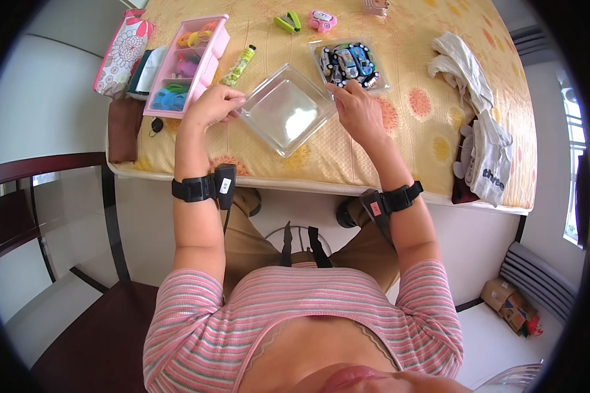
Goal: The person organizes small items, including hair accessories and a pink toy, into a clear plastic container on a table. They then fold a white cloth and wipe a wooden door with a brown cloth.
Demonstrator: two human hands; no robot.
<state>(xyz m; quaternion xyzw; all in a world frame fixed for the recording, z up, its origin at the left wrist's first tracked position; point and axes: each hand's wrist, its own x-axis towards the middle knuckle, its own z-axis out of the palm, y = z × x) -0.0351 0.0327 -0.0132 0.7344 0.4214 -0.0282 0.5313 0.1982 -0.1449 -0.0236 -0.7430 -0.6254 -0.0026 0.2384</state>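
Fingers: left hand [213, 105] curled, pinching the left corner of the clear square container [286, 109]; right hand [358, 108] bent, fingertips gripping its right corner.
Container: see-through plastic, looks empty, sitting diamond-wise on the yellow flowery tablecloth [373, 147] near the table's front edge.
Around: tray of toy cars [349, 63] just behind the right hand, pink organizer box [189, 65] by the left, green tube [238, 65] between, white cloth [478, 124] off right.

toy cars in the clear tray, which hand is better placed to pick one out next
Right, probably. The right hand rests at the empty clear container's far corner, right beside the tray of toy cars. The left hand grips the container's opposite edge, nearer the pink organizer.
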